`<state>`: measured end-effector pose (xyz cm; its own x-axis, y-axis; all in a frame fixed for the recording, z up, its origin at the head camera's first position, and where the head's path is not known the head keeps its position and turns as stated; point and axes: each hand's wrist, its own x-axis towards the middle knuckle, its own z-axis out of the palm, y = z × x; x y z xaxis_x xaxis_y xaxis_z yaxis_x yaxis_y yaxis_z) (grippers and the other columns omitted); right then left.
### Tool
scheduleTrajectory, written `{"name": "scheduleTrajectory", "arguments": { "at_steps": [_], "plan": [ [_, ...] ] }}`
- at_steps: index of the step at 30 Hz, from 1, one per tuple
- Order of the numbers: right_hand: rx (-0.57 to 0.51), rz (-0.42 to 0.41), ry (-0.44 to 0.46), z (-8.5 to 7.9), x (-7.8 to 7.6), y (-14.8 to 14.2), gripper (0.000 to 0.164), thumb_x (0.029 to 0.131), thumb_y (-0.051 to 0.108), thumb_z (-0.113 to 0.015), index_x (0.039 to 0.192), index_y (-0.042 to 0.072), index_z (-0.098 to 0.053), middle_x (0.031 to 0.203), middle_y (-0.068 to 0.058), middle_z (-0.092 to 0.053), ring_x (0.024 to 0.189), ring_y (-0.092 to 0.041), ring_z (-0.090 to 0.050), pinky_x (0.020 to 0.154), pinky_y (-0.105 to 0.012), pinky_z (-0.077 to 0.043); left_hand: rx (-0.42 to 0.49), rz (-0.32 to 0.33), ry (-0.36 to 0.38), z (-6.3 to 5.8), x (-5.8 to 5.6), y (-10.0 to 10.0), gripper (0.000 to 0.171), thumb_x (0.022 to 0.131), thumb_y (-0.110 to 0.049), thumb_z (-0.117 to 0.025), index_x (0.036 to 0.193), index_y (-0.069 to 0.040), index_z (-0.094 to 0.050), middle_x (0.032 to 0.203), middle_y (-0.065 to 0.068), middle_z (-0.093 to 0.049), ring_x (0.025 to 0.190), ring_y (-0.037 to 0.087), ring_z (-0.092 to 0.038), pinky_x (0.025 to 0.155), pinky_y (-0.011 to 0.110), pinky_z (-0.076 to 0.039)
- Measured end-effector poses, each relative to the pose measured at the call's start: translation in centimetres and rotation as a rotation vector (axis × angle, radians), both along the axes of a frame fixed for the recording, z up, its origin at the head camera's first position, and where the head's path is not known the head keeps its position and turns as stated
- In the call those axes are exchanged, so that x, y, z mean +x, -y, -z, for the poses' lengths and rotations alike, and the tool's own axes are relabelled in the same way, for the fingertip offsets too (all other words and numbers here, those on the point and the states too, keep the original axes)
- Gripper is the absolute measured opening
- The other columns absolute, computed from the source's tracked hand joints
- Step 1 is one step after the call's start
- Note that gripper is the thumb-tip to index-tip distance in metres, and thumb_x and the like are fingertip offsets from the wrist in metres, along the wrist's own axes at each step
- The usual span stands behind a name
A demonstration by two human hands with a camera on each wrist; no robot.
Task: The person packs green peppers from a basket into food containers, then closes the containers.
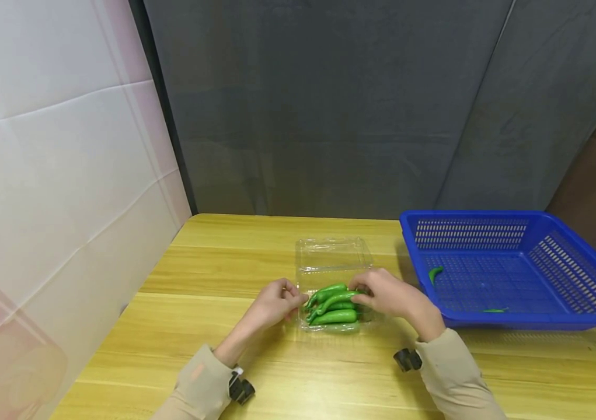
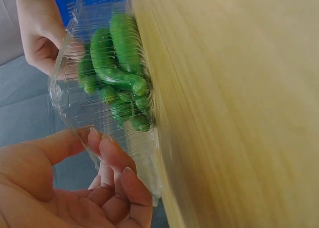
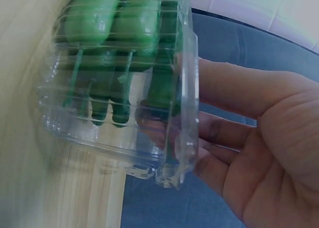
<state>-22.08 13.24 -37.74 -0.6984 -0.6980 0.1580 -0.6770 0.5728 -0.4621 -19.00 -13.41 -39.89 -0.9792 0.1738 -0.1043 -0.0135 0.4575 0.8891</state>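
A clear plastic clamshell box [image 1: 329, 269] lies on the table with its lid folded back, away from me. Several green chili peppers [image 1: 335, 316] are heaped in its base. At the base's left end, my left hand [image 1: 275, 303] pinches the rim between thumb and fingertips; the left wrist view shows that left hand [image 2: 94, 173] close up. Over the right end, my right hand [image 1: 389, 294] reaches past the rim and holds the stem end of a top pepper [image 1: 341, 298]. Through the box wall, the right wrist view shows this right hand's fingers [image 3: 154, 123] around a pepper.
To the right stands a blue plastic basket [image 1: 487, 319] with perforated walls. One green pepper [image 1: 435, 273] lies by its left wall, another [image 1: 495, 310] near its front. The wooden table [image 1: 213, 274] meets a grey curtain [image 1: 303, 116] behind and a white one [image 1: 56, 175] at left.
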Motion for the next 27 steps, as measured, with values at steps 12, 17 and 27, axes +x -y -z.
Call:
{"name": "scheduleTrajectory", "arguments": {
  "at_steps": [12, 17, 27],
  "plan": [
    [0.028, 0.035, -0.008, 0.4, -0.2, 0.2, 0.01, 0.095, 0.006, -0.069, 0.103, 0.001, -0.071, 0.092, -0.004, -0.071, 0.082, -0.011, -0.064, 0.072, -0.029, -0.054, -0.004, -0.002, 0.003, 0.1, -0.1, 0.0, 0.019, 0.095, -0.015, -0.07, 0.098, -0.001, -0.057, 0.076, 0.013, -0.064, 0.063, 0.021, -0.058, 0.059, 0.031, -0.048],
    [0.033, 0.059, -0.043, 0.6, -0.2, 0.4, 0.007, 0.095, 0.006, -0.069, 0.1, 0.002, -0.071, 0.09, -0.003, -0.07, 0.08, -0.011, -0.063, 0.071, -0.031, -0.053, -0.007, -0.002, 0.005, 0.1, -0.1, 0.0, 0.02, 0.095, -0.015, -0.071, 0.097, -0.001, -0.057, 0.076, 0.012, -0.064, 0.062, 0.021, -0.058, 0.06, 0.031, -0.049],
    [0.064, 0.109, -0.098, 0.9, 0.0, 1.1, 0.007, 0.094, 0.007, -0.071, 0.1, 0.002, -0.071, 0.09, -0.004, -0.069, 0.08, -0.015, -0.064, 0.072, -0.033, -0.054, 0.003, 0.002, 0.002, 0.1, -0.2, 0.0, 0.02, 0.095, -0.015, -0.07, 0.097, -0.001, -0.056, 0.075, 0.013, -0.063, 0.062, 0.021, -0.058, 0.06, 0.032, -0.049]
  ]
}}
